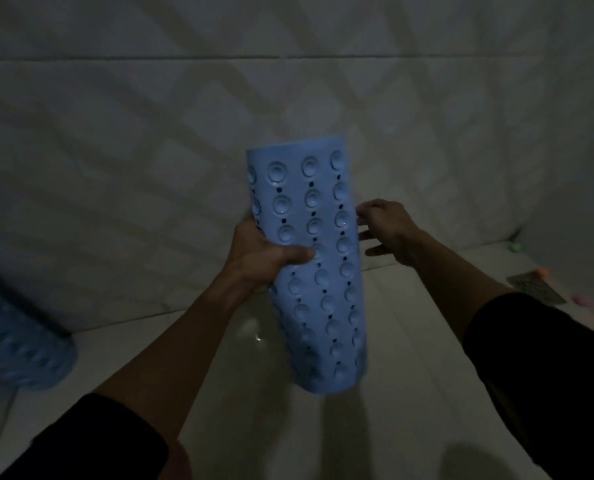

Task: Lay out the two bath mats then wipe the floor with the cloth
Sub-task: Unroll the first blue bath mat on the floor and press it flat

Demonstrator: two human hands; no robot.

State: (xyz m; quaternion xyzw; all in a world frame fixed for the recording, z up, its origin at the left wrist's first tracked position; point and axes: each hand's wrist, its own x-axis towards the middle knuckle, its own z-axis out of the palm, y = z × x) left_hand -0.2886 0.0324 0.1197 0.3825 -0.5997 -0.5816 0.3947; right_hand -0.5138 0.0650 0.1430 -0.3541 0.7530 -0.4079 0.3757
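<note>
The left hand (259,252) gripped a rolled blue bath mat (309,265), thumb pressed across its suction cups, holding it upright above the pale floor (375,427). The right hand (387,230) touched its right edge, fingers loosely spread. A second rolled blue mat (18,344) lay blurred at far left. No writing was readable.

- The pale, glossy tiled floor (375,427) fills the lower part of the dim view and meets a white patterned tiled wall (115,168) behind it.
- A rolled light-blue rubber bath mat (15,344) lies on the floor at the far left, close to the wall and blurred.
- At the right edge, near the corner, sit a flat grey patterned piece (536,289), possibly a drain cover, and a few small pink, orange and green objects (581,301) too blurred to identify.
</note>
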